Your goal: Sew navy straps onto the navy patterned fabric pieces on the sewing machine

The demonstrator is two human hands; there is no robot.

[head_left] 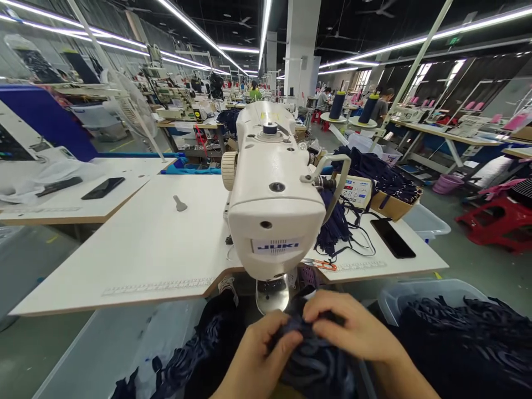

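Observation:
Low in front of the sewing machine (274,216), my left hand (266,349) pinches a bunched piece of dark navy fabric (320,366). Its thumb and fingers close on the upper edge of the cloth. My right hand (349,324) grips the same fabric just to the right, fingertips curled in and slightly blurred. The gathered folds hang below both hands. Right above them sits the machine's metal plate (272,296), apart from the cloth. Exactly which part of the garment is held is hidden by the fingers.
Orange-handled thread snips (324,265), a phone (393,238) and navy strips (334,227) lie right of the machine. A flat metal piece (180,204) rests on the white table (166,244). Bins of navy cloth flank me, including a right bin (390,293). A fan (133,108) stands left.

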